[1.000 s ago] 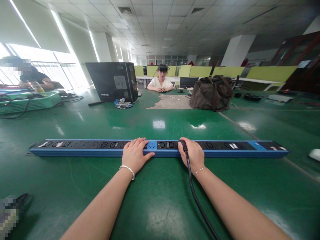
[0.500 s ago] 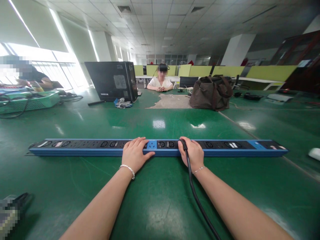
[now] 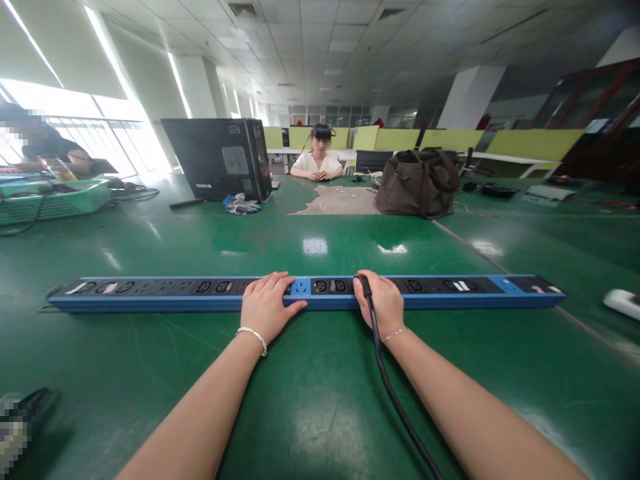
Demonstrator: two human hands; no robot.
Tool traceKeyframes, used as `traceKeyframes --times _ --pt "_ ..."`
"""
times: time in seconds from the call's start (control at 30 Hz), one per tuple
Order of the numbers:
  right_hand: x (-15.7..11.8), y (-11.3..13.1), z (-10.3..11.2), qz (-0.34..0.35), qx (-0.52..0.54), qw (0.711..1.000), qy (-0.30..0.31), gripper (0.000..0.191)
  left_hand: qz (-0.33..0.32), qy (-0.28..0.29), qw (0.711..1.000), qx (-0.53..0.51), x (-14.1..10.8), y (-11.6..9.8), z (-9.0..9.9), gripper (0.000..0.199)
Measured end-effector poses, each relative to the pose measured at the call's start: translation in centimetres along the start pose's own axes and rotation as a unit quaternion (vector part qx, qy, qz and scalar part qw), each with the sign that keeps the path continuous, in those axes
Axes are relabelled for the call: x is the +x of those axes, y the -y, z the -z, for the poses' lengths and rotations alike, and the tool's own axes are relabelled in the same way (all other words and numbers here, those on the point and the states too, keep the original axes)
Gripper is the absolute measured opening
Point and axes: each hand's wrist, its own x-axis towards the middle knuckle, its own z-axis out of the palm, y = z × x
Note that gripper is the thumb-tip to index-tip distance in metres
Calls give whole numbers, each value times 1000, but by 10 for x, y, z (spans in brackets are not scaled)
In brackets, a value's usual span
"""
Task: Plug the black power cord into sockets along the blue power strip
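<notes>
A long blue power strip (image 3: pixel 150 304) with black socket sections lies crosswise on the green table (image 3: pixel 310 373). My left hand (image 3: pixel 266 303) rests over it left of the blue socket (image 3: pixel 301 287), fingers on the top and far edge, thumb stretched along the near side. In my right hand (image 3: pixel 384 303) is the black plug (image 3: pixel 364 285) of a thick black cable (image 3: pixel 387 380), held against the top of the strip right of the middle. The plug's front end is hidden, so how deep it sits cannot be seen. The cable runs down toward the near edge.
Farther back stand a black computer case (image 3: pixel 215 160), gloves (image 3: pixel 242 204) and a brown bag (image 3: pixel 417 183). A green basket (image 3: pixel 75 200) is at the left, a white object (image 3: pixel 623 301) at the right. One person sits across the table, another at the far left.
The whole view has shifted slightly, with the scene a little farther left. Both hands keep their places on the strip, and the plug stays in my right hand.
</notes>
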Motion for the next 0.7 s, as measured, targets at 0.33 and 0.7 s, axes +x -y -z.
traceKeyframes --times 0.33,0.7 --pt "2 3 5 -64 7 998 23 31 -6 -4 1000 0 0 1 -2 47" --pt "5 3 10 56 17 998 -31 29 2 -1 1000 -5 0 0 -1 47"
